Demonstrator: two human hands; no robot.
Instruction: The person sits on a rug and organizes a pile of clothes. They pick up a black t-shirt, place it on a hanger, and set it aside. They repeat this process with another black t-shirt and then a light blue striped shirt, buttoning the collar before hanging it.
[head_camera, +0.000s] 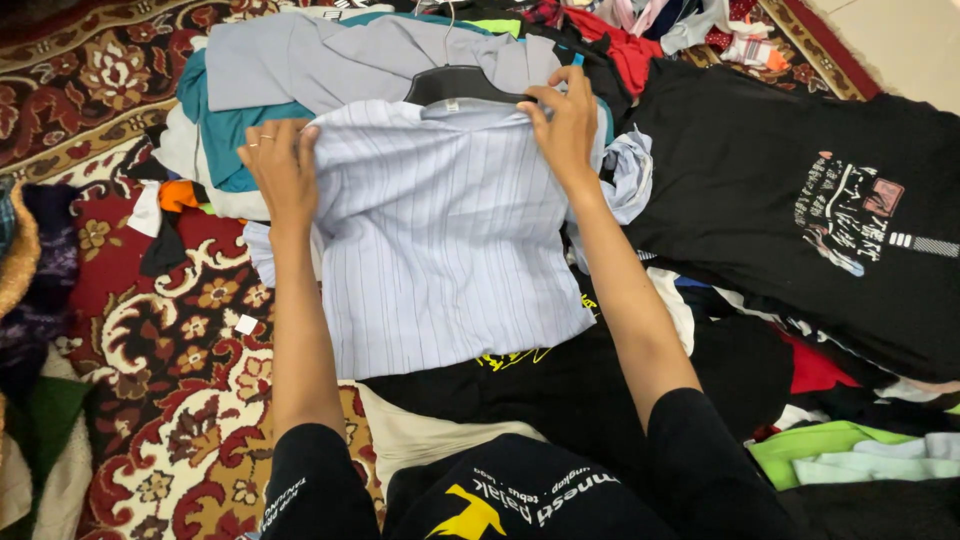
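Pale lilac-blue pinstriped cotton shirt (445, 230) lies flat across the middle of the clothes pile, collar end away from you, lower hem toward you. Your left hand (282, 170) pinches the shirt's far left corner, fingers curled closed on the fabric; one ring shows on a finger. Your right hand (565, 125) grips the far right corner at the shoulder, fingers closed on the cloth. Both arms run straight out from your black sleeves.

Edges: the shirt's far edge touches one black plastic hanger (462, 84), which rests on a grey woven garment (330, 60). The near hem overlaps a black garment with yellow print (520, 385). The right edge meets a crumpled bunch of the same pale fabric, just beside one large black printed T-shirt (800, 200) spread flat.

Open room: to the left, the red patterned carpet (190, 370) lies bare near your left forearm. To the right and at the far side, garments crowd edge to edge.

Count: one teal garment (215, 130) under the grey one, one lime-green garment (820, 445) at lower right, one small white tag (246, 324) on the carpet.
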